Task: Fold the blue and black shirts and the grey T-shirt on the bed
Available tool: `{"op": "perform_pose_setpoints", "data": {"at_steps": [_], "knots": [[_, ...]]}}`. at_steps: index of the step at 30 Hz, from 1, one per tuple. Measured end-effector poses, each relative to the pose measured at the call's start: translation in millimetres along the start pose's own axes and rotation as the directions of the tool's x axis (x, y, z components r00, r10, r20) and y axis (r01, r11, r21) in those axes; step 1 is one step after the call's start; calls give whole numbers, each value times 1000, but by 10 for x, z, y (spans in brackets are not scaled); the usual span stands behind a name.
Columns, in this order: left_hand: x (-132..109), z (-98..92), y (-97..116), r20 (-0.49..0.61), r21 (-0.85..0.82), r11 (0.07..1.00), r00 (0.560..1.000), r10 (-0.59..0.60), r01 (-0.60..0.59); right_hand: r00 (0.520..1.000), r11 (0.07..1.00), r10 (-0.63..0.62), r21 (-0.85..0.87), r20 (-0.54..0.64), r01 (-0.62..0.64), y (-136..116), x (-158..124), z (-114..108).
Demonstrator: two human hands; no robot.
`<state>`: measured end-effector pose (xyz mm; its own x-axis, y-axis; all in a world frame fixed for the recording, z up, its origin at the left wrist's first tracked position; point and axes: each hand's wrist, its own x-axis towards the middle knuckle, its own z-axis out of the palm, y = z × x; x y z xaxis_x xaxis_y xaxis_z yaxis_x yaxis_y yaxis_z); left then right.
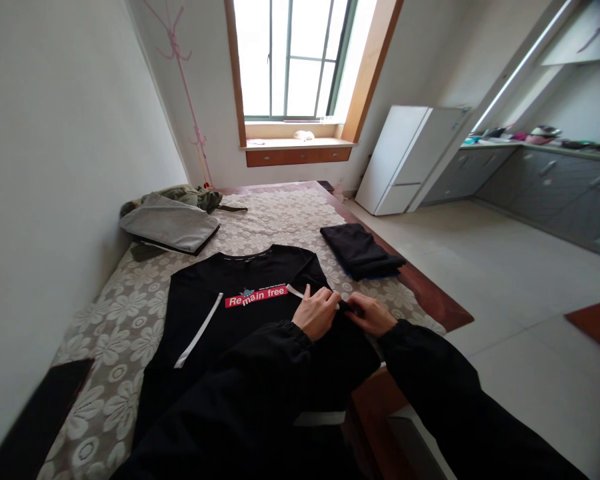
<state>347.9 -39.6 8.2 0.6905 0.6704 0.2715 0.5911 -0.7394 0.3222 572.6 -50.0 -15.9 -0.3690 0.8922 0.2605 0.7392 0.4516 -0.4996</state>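
Note:
A black T-shirt (205, 333) with a red "Remain free" print and white stripes lies spread on the patterned tablecloth, its collar toward the window. My left hand (316, 312) pinches the shirt's fabric near the sleeve on the right side, beside a white stripe. Close by, my right hand (373, 315) has its fingers closed on the edge of the same black fabric. The two hands almost meet. My dark sleeves cover part of the shirt's lower half.
A folded dark garment (360, 250) lies at the table's right. Grey and green clothes (173, 220) are heaped at the left by the wall. The tablecloth (280, 213) covers a reddish wooden table. Beyond stand a pink coat rack (185, 80) and a white refrigerator (405, 157).

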Motion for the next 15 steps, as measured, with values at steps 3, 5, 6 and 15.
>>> {"op": "perform_pose_setpoints", "data": {"at_steps": [3, 5, 6, 15], "knots": [[-22, 14, -23, -1, -81, 997, 1000, 17, -17, 1000, 1000, 12, -24, -17, -12, 0, -6, 20], [-23, 31, -50, -13, -136, 990, 1000, 20, -22, 999, 999, 14, -44, -32, -15, 5, -13, 42], [-22, 39, -64, -15, -158, 987, 1000, 23, -25, 999, 998, 7, -54, -35, -9, 10, -17, 50], [-63, 50, -103, 44, -55, 992, 992, 120, -118, 990, 950, -142, -280, 9, 138, 27, -60, 3]]}}
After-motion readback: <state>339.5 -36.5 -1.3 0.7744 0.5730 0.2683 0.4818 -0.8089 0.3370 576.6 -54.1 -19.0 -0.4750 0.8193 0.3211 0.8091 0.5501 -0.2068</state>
